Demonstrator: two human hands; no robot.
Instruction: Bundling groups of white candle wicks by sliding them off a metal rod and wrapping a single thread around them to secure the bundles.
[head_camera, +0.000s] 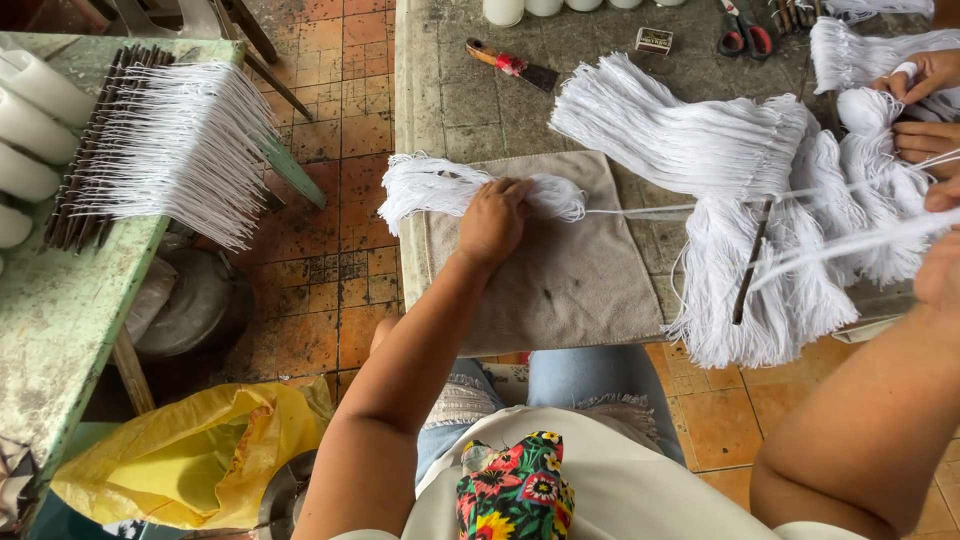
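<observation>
While the left hand presses down, a white string bundle lies on the grey cloth.
Its grip is closed over the bundle, keeping strands together on the worktop; the right hand pulls one string taut, its grip I cannot tell.

A small box, flat and rectangular, lies at the far edge of the worktop, near the red-handled scissors; its top is pale with dark print. A crumpled yellow bag sits on the floor, lower left.
</observation>
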